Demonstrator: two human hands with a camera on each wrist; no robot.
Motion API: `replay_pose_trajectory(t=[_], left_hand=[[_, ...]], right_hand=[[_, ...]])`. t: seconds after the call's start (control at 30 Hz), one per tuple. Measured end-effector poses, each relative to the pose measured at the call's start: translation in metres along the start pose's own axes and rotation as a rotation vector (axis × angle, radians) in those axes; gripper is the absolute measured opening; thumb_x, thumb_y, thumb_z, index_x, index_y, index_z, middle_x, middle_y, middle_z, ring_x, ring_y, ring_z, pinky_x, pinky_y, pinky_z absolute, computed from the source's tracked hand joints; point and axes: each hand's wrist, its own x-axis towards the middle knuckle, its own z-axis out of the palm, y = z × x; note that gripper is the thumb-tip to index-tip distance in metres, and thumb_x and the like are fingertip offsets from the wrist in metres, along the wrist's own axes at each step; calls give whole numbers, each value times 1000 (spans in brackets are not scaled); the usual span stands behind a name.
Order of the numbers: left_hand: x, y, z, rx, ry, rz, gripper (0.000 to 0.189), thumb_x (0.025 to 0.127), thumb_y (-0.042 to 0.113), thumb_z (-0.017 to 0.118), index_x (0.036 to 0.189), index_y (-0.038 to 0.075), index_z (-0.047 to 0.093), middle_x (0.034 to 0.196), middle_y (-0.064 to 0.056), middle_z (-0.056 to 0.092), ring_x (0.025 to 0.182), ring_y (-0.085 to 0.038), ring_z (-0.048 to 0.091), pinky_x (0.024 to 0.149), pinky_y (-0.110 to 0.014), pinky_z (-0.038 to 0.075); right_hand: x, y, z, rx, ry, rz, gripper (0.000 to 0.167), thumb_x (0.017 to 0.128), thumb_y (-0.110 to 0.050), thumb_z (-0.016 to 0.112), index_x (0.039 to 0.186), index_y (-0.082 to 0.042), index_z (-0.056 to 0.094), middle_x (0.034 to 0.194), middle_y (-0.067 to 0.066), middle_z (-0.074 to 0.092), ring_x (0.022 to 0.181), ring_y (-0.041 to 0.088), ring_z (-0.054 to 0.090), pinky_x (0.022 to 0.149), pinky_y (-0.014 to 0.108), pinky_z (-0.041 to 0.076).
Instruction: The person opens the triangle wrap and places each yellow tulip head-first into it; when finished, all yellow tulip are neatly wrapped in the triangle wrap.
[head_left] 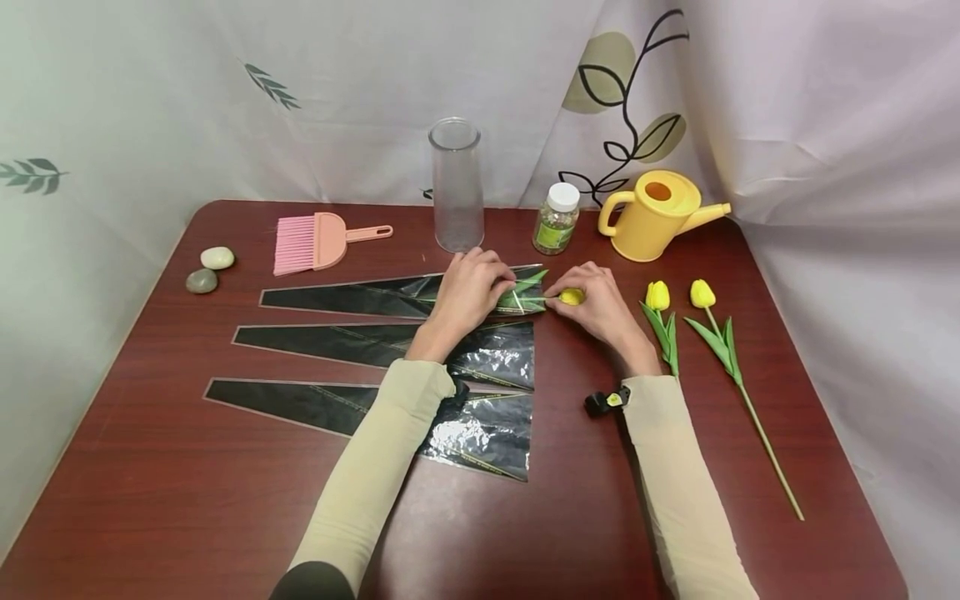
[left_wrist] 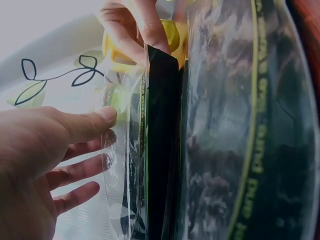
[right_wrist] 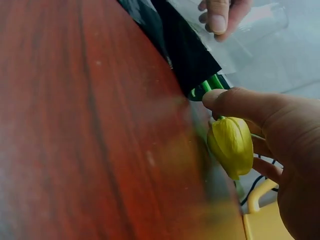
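One dark red tabletop [head_left: 570, 517] carries everything; on it I see a tapering far sleeve [head_left: 375, 293] in use and two nearer sleeves [head_left: 322, 340] lying flat. Two loose tulips [head_left: 731, 354] lie at the right. The working tulip [head_left: 572, 297] has its stem running into the far sleeve's mouth, bloom outside. The left hand [head_left: 471, 287] pinches the clear film lightly between thumb and forefinger, its other fingers spread. The right hand [head_left: 597, 302] is closed to a pinch on the stem just beneath the yellow bloom [right_wrist: 231, 147]. To do this well, I'd lift the film off the backing, slide the stem straight, fold any catching leaf inward, and spare the petals.
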Motion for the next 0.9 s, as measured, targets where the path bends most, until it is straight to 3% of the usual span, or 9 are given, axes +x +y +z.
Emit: replay_pose_trajectory(t=[0.2, 0.4, 0.53, 0.9], left_hand=[[0, -2, 0, 4, 12, -2, 11, 91, 25, 72, 95, 17, 78, 93, 4, 66, 91, -19, 56, 80, -36, 40], [-1, -3, 0, -9, 20, 1, 11, 91, 25, 72, 95, 17, 78, 93, 3, 67, 92, -20, 56, 79, -37, 40], [0, -3, 0, -6, 26, -1, 10, 90, 24, 73, 94, 17, 78, 93, 3, 67, 92, -20, 56, 80, -37, 40], [0, -3, -1, -6, 23, -6, 11, 91, 25, 72, 94, 16, 78, 93, 3, 67, 91, -20, 56, 78, -37, 40]], right_hand=[[-4, -2, -14, 7, -82, 54, 28, 85, -24, 78, 110, -12, 73, 108, 1, 67, 104, 21, 49, 91, 45, 30], [-17, 2, -45, -35, -199, 212, 48, 84, -23, 79, 127, -9, 63, 125, 8, 57, 118, 28, 44, 101, 51, 31], [-23, 10, -52, -57, -241, 259, 46, 86, -20, 77, 127, -5, 62, 120, 12, 60, 112, 30, 51, 96, 48, 38], [-23, 15, -46, -78, -203, 249, 29, 86, -17, 77, 112, -7, 70, 104, 8, 65, 97, 25, 57, 85, 44, 45]])
